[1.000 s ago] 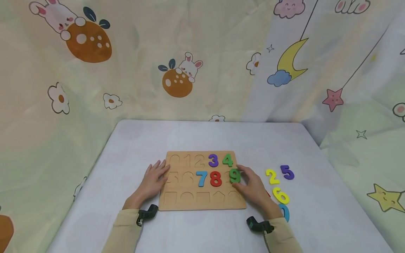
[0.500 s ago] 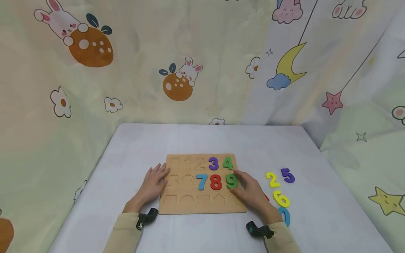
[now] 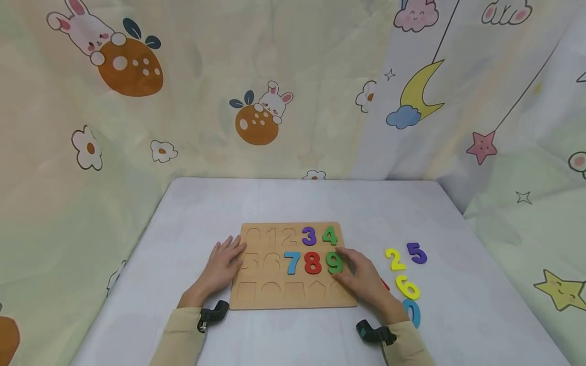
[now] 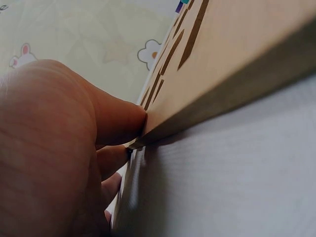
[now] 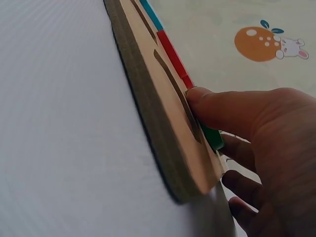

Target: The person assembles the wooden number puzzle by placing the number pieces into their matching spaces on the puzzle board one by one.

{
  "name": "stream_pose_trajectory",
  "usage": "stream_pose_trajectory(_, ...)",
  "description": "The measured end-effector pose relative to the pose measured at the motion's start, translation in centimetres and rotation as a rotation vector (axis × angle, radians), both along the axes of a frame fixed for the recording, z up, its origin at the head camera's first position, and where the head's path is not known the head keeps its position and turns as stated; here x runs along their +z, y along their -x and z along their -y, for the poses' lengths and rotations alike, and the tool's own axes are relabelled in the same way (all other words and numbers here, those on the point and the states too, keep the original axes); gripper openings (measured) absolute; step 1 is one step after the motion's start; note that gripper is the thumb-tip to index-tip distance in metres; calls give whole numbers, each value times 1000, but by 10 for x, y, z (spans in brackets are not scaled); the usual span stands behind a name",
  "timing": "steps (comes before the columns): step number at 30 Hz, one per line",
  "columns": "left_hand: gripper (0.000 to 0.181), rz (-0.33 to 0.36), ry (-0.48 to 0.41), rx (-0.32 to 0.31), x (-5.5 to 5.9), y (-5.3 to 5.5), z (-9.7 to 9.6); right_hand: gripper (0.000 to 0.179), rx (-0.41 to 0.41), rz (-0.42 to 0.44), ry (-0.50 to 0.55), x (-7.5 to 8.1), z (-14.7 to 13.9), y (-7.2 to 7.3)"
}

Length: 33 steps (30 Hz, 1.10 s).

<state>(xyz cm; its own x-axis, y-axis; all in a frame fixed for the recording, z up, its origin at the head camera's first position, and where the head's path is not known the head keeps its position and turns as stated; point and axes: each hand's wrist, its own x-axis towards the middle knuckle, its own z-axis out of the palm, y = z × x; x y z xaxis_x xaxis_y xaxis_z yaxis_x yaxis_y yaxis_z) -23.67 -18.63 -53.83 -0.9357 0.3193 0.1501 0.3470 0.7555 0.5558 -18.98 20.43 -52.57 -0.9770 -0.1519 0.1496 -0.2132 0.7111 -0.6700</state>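
A wooden number puzzle board [image 3: 274, 300] lies flat on the white table. My left hand [image 3: 222, 264] rests at its left edge, fingers extended; in the left wrist view the thumb [image 4: 118, 118] touches the board's edge. At the board's right side, my right hand [image 3: 363, 274] pinches a green number 9 [image 3: 334, 263] between thumb and forefinger. The 9 sits at the right end of the middle row, beside a red 8 [image 3: 313, 263] and a blue 7 [image 3: 292, 263]. Above them are a purple 3 [image 3: 309, 236] and a green 4 [image 3: 329, 235].
Right of the board lie a yellow 2 [image 3: 396, 259], a purple 5 [image 3: 417, 253], a yellow 6 [image 3: 407, 287] and a blue 0 [image 3: 413, 311], partly behind the right forearm. A red piece [image 3: 385, 284] shows only slightly past the hand. Patterned cloth [image 3: 206, 101] hangs behind the table.
My right hand has moved the green 9 slightly left, to the end slot beside the red 8. The left hand has kept its place at the board's edge.
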Motion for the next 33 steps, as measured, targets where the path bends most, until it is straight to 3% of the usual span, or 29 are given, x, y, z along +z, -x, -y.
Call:
stream_pose_trajectory(16,49,28,-3,2,-1,1,1,67,-40,24,10,-1,3,0)
stream_pose_trajectory(33,48,5,7,6,0,0,-1,66,-44,-7,36,0,2,0)
